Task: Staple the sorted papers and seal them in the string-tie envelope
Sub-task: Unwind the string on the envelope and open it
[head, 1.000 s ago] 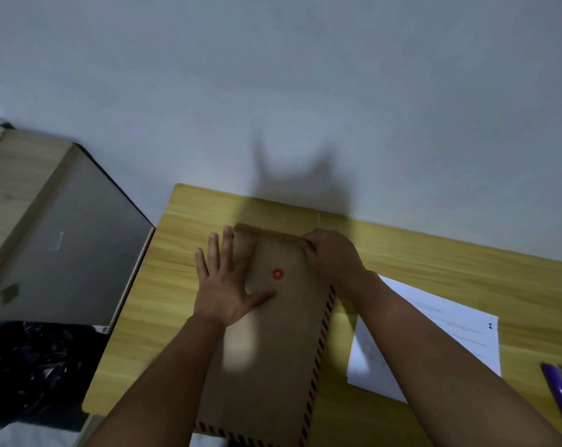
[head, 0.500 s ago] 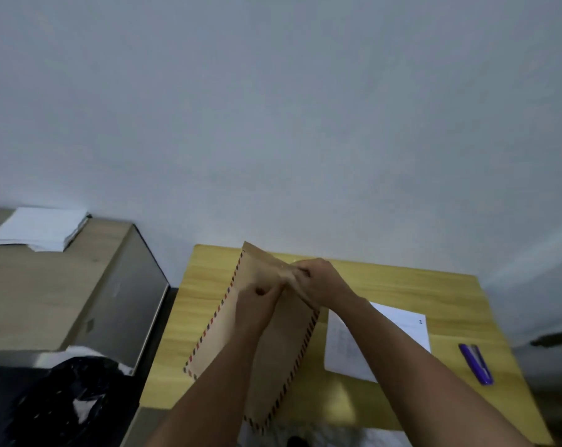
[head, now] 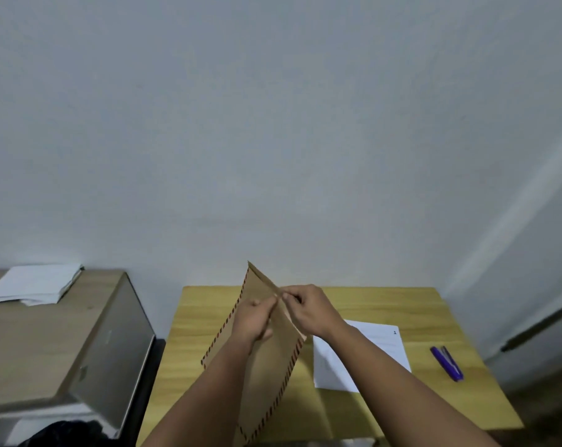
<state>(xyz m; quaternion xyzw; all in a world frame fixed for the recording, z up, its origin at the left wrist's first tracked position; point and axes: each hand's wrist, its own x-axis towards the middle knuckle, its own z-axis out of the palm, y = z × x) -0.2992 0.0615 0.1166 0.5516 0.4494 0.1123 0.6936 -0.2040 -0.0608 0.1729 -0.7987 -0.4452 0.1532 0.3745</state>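
head | envelope [head: 266, 359] tilted upright, long axis up-away | both hands pinch top

Both forearms run off the bottom edge of the frame. The left hand [head: 253, 321] and its arm cover the middle of the envelope [head: 266, 366], so the string and button cannot be seen, and the envelope's lowest corner is cut by the bottom edge. Whatever the right hand [head: 305, 306] pinches at the envelope's top is too small to tell. The right forearm hides the lower corner of the paper [head: 363, 353], whose print is too faint to read beyond a small mark at its upper right. At lower left, a dark bag [head: 67, 433] is cut off.
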